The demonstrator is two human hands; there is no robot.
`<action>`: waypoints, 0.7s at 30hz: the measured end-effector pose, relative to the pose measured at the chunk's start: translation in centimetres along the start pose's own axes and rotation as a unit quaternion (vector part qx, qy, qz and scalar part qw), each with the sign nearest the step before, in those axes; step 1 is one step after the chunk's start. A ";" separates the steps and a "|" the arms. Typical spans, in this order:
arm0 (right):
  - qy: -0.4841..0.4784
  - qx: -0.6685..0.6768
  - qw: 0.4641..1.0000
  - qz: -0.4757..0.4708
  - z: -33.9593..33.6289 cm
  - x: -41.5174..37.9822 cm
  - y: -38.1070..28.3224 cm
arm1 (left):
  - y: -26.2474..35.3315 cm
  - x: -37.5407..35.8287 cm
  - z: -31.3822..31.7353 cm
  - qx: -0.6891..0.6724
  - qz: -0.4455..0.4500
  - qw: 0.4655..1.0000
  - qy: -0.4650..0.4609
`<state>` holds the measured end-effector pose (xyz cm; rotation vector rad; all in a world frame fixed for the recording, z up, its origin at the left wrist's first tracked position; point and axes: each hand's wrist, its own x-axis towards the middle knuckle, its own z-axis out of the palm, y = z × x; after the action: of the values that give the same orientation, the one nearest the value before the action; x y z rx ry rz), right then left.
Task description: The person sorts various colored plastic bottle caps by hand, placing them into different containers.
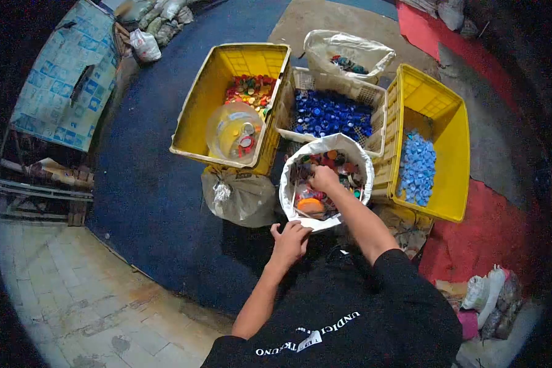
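Observation:
A white sack (367,161) with a rolled-down rim stands before me, holding mixed bottle caps and an orange lid (310,207). My right hand (325,178) reaches into it, fingers closed among dark pieces; what they hold is too small to make out. At the sack's near-left rim is my left hand (290,243), its fingers bent but apart, with nothing seen in them. Dark blue caps (332,113) fill a white crate (377,98) just beyond the sack.
To the left, a yellow crate (193,104) holds red and yellow caps (249,91) and a clear round container (218,132). Light blue caps (417,165) lie in the right yellow crate (452,153). Another white sack (374,52) stands behind; a tied bag (242,199) sits left.

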<state>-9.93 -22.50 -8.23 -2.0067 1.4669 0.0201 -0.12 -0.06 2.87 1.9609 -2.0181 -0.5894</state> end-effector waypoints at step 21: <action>0.125 0.277 0.952 0.034 -4.6 -8.9 2.9 | 0.3 2.9 -1.2 -0.022 0.050 0.997 -0.049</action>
<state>-17.40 -17.70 -2.68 -1.5348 1.4843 -0.5738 0.03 -3.02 3.83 1.8261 -2.1290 -0.7121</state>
